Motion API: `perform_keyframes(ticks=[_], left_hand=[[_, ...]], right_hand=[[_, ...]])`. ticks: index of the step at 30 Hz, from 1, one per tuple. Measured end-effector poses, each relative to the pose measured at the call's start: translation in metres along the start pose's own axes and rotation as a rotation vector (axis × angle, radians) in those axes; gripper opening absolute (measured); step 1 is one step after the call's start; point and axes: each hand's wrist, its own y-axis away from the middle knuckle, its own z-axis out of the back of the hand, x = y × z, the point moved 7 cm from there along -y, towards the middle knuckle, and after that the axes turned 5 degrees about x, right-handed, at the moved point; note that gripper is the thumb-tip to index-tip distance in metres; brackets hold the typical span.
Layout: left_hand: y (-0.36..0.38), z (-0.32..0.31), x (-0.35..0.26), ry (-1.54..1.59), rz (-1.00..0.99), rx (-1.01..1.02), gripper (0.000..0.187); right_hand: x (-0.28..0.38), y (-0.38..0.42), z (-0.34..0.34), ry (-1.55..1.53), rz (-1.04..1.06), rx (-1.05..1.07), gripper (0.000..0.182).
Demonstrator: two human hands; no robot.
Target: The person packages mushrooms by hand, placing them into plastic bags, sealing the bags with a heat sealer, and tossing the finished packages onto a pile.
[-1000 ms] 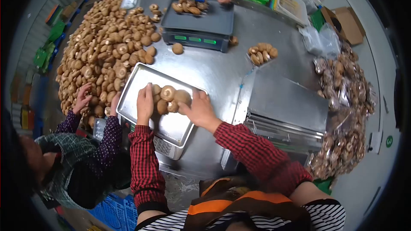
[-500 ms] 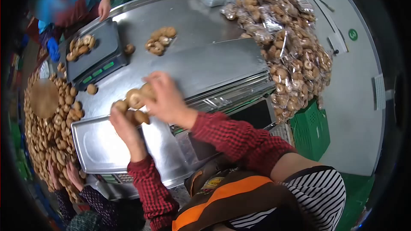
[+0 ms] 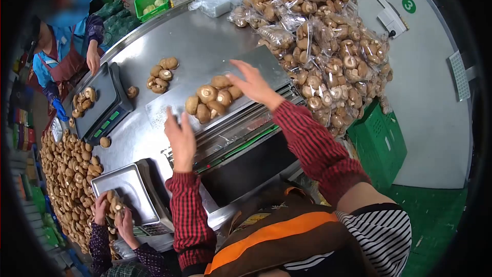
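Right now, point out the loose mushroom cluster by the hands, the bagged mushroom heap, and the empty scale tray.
mushroom cluster point(image 3: 212, 100), head view, on a middle cap.
bagged mushroom heap point(image 3: 328, 46), head view, on a central bag.
scale tray point(image 3: 130, 195), head view, on its bare pan.

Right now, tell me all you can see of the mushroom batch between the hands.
The batch is about seven brown mushrooms in a tight cluster, some cap up, some showing pale undersides with short stems. They look whole and dry. It lies on a clear film over the flat steel plate of the packing machine. The right hand is open at its right edge, fingers spread; the left hand is open just below it. Neither visibly grips a mushroom.
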Motion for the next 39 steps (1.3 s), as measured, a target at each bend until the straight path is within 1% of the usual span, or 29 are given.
perform_keyframes(ticks=[2,3,4,5,6,8,10,11,12,13,14,16,18,19,20,21,22,23,24,26,28,29,32,33,34,35,36,38,39], left_hand=[[0.034,0.040,0.015,0.050,0.071,-0.162,0.045],[0.050,0.066,0.002,-0.244,0.024,-0.116,0.028],[0.073,0.078,0.000,-0.526,-0.098,-0.293,0.024],[0.082,0.075,0.012,-0.639,0.014,-0.206,0.026],[0.093,0.073,0.017,-0.750,0.134,-0.109,0.028],[0.096,0.056,-0.005,-0.788,0.059,-0.155,0.032],[0.085,0.044,-0.001,-0.694,0.110,-0.031,0.031],[0.086,0.049,0.002,-0.694,0.119,-0.043,0.031],[0.090,0.052,0.023,-0.283,0.306,0.054,0.030],[0.095,0.049,0.039,0.135,0.471,0.150,0.031],[0.099,0.039,0.044,0.561,0.614,0.251,0.033],[0.112,0.031,-0.006,1.419,0.845,0.549,0.041],[0.076,0.068,-0.041,1.367,0.461,0.374,0.043],[0.057,0.084,-0.051,1.467,0.324,0.305,0.040],[0.028,0.097,-0.060,1.561,0.173,0.232,0.040],[0.000,0.096,-0.071,1.316,0.107,-0.012,0.036],[-0.022,0.098,-0.085,1.060,0.037,-0.240,0.038],[-0.050,0.089,-0.075,0.709,-0.090,-0.124,0.036],[-0.072,0.068,-0.054,0.356,-0.208,-0.015,0.040],[-0.089,0.016,-0.004,-0.105,0.133,0.337,0.040],[-0.073,-0.007,-0.012,-0.096,-0.353,0.334,0.041],[-0.061,-0.012,0.003,-0.074,-0.259,0.415,0.046],[-0.034,0.000,-0.024,-0.198,-0.417,0.400,0.095],[-0.031,0.000,-0.028,-0.201,-0.419,0.400,0.095],[-0.034,0.000,-0.026,-0.154,-0.315,0.438,0.102],[-0.037,0.001,-0.024,-0.109,-0.215,0.475,0.109],[-0.038,0.004,-0.027,-0.115,-0.228,0.469,0.109],[-0.039,0.003,-0.022,-0.152,-0.133,0.499,0.109],[-0.037,0.006,-0.018,-0.031,-0.165,0.481,0.101]], right_hand=[[-0.002,0.039,0.044,0.145,0.073,-0.041,0.054],[-0.017,0.062,0.058,0.358,-0.016,0.016,0.051],[-0.019,0.082,0.071,0.536,-0.083,0.029,0.048],[-0.028,0.096,0.073,0.574,-0.196,0.153,0.047],[-0.025,0.102,0.064,0.571,-0.190,0.175,0.047],[-0.016,0.105,0.043,0.628,-0.143,0.178,0.046],[-0.027,0.102,0.022,0.587,-0.033,0.132,0.043],[-0.035,0.101,0.022,0.391,-0.114,0.127,0.043],[-0.043,0.100,0.023,0.196,-0.191,0.124,0.042],[-0.036,0.102,0.026,-0.271,-0.222,0.125,0.039],[-0.047,0.123,0.022,-0.922,-0.724,0.320,0.040],[-0.031,0.139,0.011,-1.591,-1.033,0.574,0.040],[0.010,0.085,0.049,-1.564,-0.387,0.652,0.037],[0.018,0.054,0.064,-1.767,-0.197,0.652,0.033],[0.022,0.021,0.074,-1.765,-0.199,0.457,0.031],[0.028,-0.009,0.079,-1.753,-0.195,0.261,0.031],[0.028,-0.036,0.073,-1.454,-0.139,0.128,0.030],[0.026,-0.059,0.069,-1.152,-0.079,-0.003,0.032],[-0.002,-0.076,0.045,-1.009,-0.096,0.047,0.033],[-0.052,-0.088,-0.001,-0.776,-0.192,0.173,0.036],[-0.066,-0.074,-0.020,-0.677,-0.276,0.256,0.037],[-0.071,-0.066,-0.025,-0.649,-0.323,0.292,0.037],[-0.068,-0.053,-0.027,-0.574,-0.413,0.355,0.041],[-0.066,-0.057,-0.031,-0.549,-0.441,0.500,0.043],[-0.060,-0.061,-0.032,-0.520,-0.455,0.640,0.045],[-0.058,-0.060,-0.025,-0.443,-0.483,0.729,0.056],[-0.050,-0.063,-0.016,-0.446,-0.471,0.720,0.056],[-0.045,-0.059,-0.002,0.113,-0.408,0.941,0.063],[-0.052,-0.055,-0.002,0.013,-0.328,0.943,0.064]])
